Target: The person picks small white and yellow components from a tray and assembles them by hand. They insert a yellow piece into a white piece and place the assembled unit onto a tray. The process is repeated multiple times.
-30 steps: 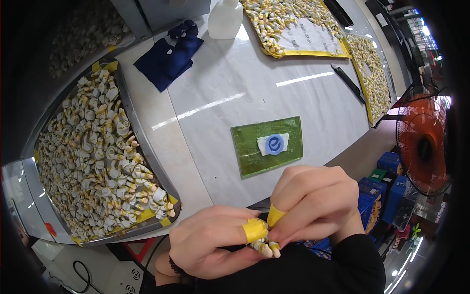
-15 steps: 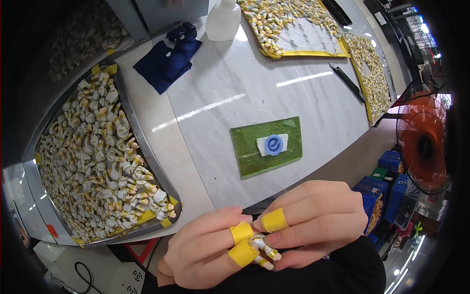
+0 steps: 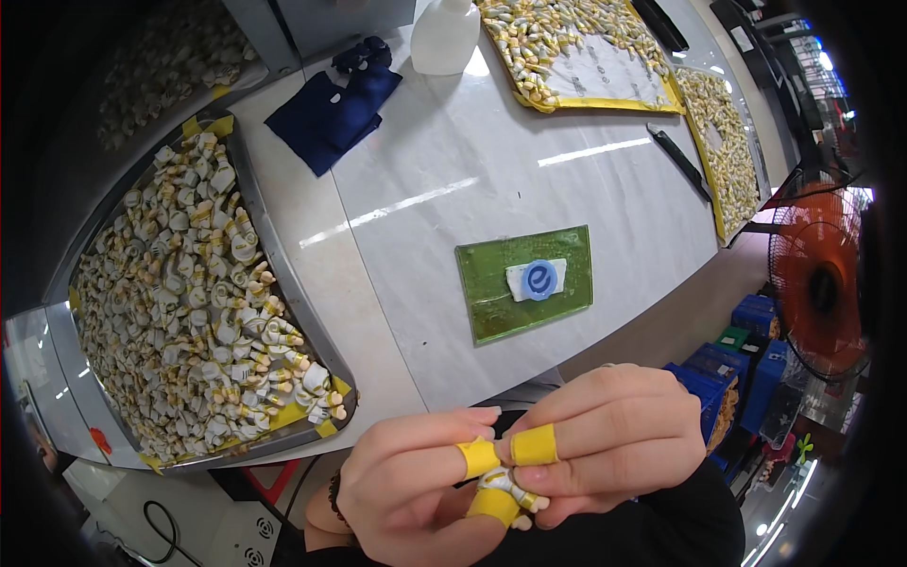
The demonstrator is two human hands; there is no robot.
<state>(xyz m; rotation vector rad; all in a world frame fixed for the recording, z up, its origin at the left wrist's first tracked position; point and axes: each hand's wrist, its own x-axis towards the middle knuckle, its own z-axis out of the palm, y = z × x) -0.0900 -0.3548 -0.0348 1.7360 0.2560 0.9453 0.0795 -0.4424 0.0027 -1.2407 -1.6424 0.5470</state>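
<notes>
A: Where is the small part (image 3: 505,487) found?

B: It is held low in the view, off the bench (image 3: 567,203), pinched between both hands. It is white with yellowish ends, and its long axis seems to run from upper left down to lower right, though most of it is hidden by fingers.

A: By which hand is it gripped?

B: By both. The left hand (image 3: 416,491) is curled closed around it from the left, with yellow tape seen on two fingertips. The right hand (image 3: 605,439) is closed over it from the right and above, with one taped finger laid just beside the left one. Neither hand is nearer; the part is touched by each.

A: And what is seen beyond?

B: A green mat (image 3: 524,283) with a white and blue piece on it is set on the bench straight ahead of the hands. A metal tray (image 3: 283,283) heaped with similar parts is placed to the left, near the left hand. A blue cloth (image 3: 335,109) lies farther back.
</notes>
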